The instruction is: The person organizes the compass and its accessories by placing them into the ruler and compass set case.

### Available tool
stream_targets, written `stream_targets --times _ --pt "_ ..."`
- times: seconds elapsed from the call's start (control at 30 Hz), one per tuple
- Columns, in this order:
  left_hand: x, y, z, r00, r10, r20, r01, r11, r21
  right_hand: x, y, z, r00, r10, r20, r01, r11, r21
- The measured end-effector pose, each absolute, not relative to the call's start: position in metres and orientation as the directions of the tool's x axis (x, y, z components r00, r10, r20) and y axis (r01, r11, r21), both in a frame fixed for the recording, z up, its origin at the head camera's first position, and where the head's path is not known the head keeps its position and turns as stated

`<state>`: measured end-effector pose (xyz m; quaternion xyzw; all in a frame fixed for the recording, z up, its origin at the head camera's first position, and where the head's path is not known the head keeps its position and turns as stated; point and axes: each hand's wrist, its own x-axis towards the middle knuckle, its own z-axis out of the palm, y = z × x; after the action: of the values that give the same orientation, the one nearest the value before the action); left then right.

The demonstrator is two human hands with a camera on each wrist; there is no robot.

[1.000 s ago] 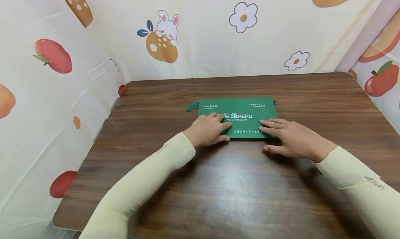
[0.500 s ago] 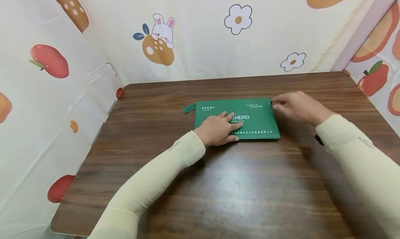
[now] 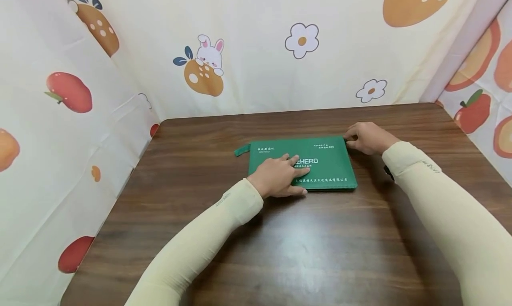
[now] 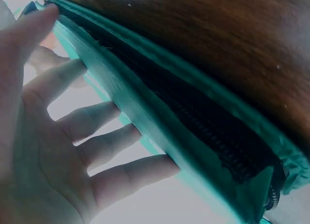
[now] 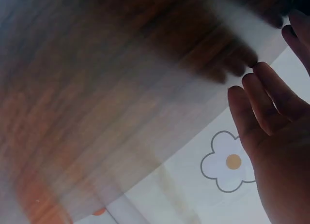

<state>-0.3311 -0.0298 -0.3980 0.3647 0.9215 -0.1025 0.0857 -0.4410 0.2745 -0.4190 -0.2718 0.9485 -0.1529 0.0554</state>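
A flat green zip pouch (image 3: 326, 157) with white lettering lies on the table, its short green strap (image 3: 242, 150) sticking out at the left. My left hand (image 3: 277, 177) rests on the pouch's left half with fingers spread, covering part of the lettering. In the left wrist view, the fingertips reach the pouch's edge, along which a black zipper (image 4: 193, 115) runs. At the far right corner of the pouch, my right hand (image 3: 369, 138) pinches the small dark zipper pull, mostly hidden by thumb and forefinger. The right wrist view has that hand (image 5: 286, 137) with its other fingers loosely bent.
The wooden table (image 3: 304, 252) has a brown grain and reaches back to a printed curtain (image 3: 256, 66). More curtain (image 3: 36, 163) hangs along the left side and at the right.
My right hand has left the pouch's front right area and gone to its far right corner, where it now pinches. The left hand has slid slightly right on the pouch.
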Motion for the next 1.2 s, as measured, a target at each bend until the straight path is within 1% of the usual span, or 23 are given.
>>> stream_targets --times 0.13,0.2,0.4,0.63,0.83,1.03,1.2 --pt "-0.333 -0.029 -0.4 -0.714 0.661 -0.23 0.695 0.707 -0.128 -0.436 0.277 -0.42 -0.824 -0.566 0.042 -0.549 0.776 -0.312" --pt "-0.333 -0.029 -0.401 -0.714 0.661 -0.23 0.696 0.707 -0.13 -0.434 0.278 -0.42 -0.816 -0.576 0.055 -0.564 0.77 -0.298" --pt "-0.334 -0.026 -0.402 -0.714 0.669 -0.208 0.698 0.703 -0.137 -0.427 0.28 -0.422 -0.832 -0.548 0.089 -0.551 0.794 -0.255" --pt "-0.334 -0.027 -0.404 -0.714 0.676 -0.181 0.699 0.704 -0.128 -0.419 0.283 -0.427 -0.825 -0.556 0.101 -0.565 0.8 -0.205" --pt "-0.334 -0.028 -0.406 -0.714 0.679 -0.171 0.699 0.705 -0.118 -0.411 0.287 -0.427 -0.824 -0.559 0.094 -0.565 0.797 -0.214" --pt "-0.334 -0.029 -0.406 -0.72 0.675 -0.162 0.693 0.711 -0.122 -0.399 0.292 -0.426 -0.826 -0.557 0.089 -0.56 0.788 -0.256" --pt "-0.333 -0.028 -0.406 -0.719 0.678 -0.153 0.694 0.71 -0.115 -0.388 0.293 -0.427 -0.821 -0.565 0.078 -0.564 0.784 -0.259"
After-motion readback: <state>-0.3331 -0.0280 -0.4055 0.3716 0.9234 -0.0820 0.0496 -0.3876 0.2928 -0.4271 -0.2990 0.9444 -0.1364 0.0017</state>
